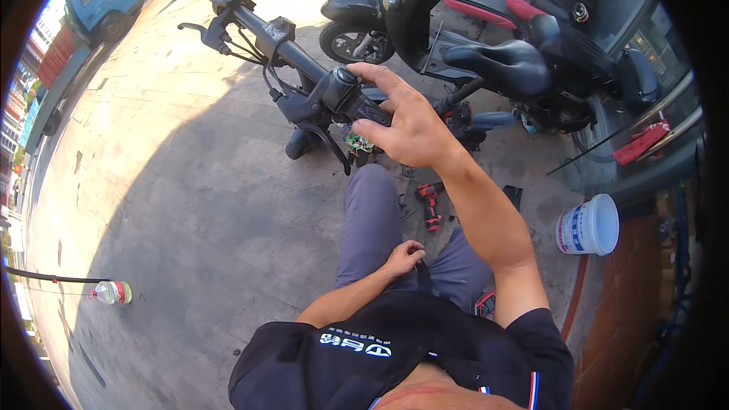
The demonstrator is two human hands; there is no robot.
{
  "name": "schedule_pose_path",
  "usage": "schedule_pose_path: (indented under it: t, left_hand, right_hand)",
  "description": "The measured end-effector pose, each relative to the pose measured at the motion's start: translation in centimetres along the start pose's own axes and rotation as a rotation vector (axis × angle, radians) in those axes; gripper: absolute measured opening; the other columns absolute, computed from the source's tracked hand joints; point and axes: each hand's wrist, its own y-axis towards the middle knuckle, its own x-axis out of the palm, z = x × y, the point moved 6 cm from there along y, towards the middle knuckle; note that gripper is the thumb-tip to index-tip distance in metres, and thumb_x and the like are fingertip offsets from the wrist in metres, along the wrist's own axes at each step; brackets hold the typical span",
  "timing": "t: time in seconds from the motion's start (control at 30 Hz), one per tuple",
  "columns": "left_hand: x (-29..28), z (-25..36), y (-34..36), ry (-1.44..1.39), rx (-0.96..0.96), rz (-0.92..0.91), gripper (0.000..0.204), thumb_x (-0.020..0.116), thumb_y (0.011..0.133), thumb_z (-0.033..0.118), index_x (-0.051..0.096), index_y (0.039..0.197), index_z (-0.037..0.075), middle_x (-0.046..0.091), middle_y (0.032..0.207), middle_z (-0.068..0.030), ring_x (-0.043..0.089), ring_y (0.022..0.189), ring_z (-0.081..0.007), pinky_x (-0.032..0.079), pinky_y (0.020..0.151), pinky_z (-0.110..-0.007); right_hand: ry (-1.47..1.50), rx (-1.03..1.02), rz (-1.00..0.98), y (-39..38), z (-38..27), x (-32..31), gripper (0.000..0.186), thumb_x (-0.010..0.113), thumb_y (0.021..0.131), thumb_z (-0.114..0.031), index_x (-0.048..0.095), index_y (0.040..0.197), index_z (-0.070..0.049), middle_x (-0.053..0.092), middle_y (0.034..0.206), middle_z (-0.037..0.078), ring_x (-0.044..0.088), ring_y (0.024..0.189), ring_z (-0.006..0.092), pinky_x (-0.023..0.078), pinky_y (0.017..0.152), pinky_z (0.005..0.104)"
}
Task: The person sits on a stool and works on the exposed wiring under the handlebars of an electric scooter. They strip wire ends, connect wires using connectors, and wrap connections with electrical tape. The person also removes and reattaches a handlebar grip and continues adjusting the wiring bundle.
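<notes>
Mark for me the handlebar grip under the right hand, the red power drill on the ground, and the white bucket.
handlebar grip [370,111]: head view, on the black grip's ribbed part below the fingers.
red power drill [430,205]: head view, on its red body.
white bucket [575,229]: head view, on its outer side wall.

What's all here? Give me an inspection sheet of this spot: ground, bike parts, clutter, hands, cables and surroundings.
Surface: paved ground, half in shade.
Job's things: black handlebar with brake lever; right grip.
Clutter: red drill, white bucket, plastic bottle.
Hands: right hand wrapped round the grip; left hand resting on the thigh, nothing seen in it.
Cables: thin black cables under the handlebar.
Surroundings: parked scooter, blue truck.
</notes>
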Motion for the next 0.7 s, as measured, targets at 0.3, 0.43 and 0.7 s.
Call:
schedule_pose_path:
  t: [0.3, 0.43, 0.7]
  left_hand:
    - [-0.1, 0.5, 0.4, 0.004, 0.009, -0.012, 0.028, 0.066, 0.093, 0.017, 0.063, 0.114, -0.001, 0.066, 0.091, -0.0045, 0.061, 0.076, -0.0105, 0.050, 0.068, -0.026]
    - [0.0, 0.5, 0.4, -0.039, 0.020, 0.005, 0.029, 0.067, 0.091, 0.017, 0.063, 0.113, -0.002, 0.066, 0.089, -0.0052, 0.062, 0.075, -0.0111, 0.051, 0.069, -0.027]
    - [-0.1, 1.0, -0.1, 0.008, -0.001, -0.018, 0.028, 0.066, 0.092, 0.020, 0.064, 0.114, 0.002, 0.066, 0.092, -0.0025, 0.061, 0.077, -0.0095, 0.050, 0.066, -0.026]
  right_hand:
    - [-0.044, 0.030, 0.003, 0.3, 0.8, -0.5, 0.054, 0.070, 0.090, -0.012, 0.050, 0.139, -0.007, 0.060, 0.122, 0.015, 0.060, 0.108, 0.0186, 0.053, 0.085, 0.0308]
    - [0.023, 0.059, 0.040, 2.9, 1.3, -1.1, 0.049, 0.063, 0.098, -0.040, 0.058, 0.126, 0.000, 0.067, 0.106, 0.012, 0.064, 0.095, 0.0159, 0.052, 0.080, 0.0298]
    - [0.330, 0.298, -0.121, 4.4, 2.7, 1.7, 0.054, 0.045, 0.104, -0.049, 0.062, 0.100, 0.002, 0.064, 0.074, 0.007, 0.067, 0.059, 0.0138, 0.055, 0.051, 0.0275]
